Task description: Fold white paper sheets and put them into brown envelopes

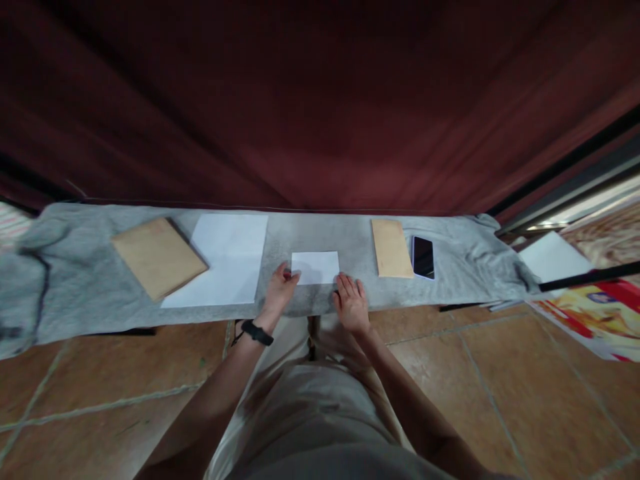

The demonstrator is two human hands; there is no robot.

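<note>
A small folded white paper (316, 267) lies on a grey cloth (75, 280) in front of me. My left hand (280, 290), with a black band at the wrist, touches the paper's near left corner, its fingers curled in a loose pinch there. My right hand (351, 303) lies flat with fingers stretched out just beside the paper's near right corner. To the left lie a large white sheet (225, 257) and a brown envelope (157, 257) that overlaps it. To the right lie a narrow brown envelope (391, 248) and a black phone (423, 257).
A dark red curtain (310, 107) hangs behind the cloth-covered surface. Brown floor tiles (500, 400) lie below. At the right are more white paper (553, 257), a dark bar (590, 277) and a colourful printed sheet (595, 317).
</note>
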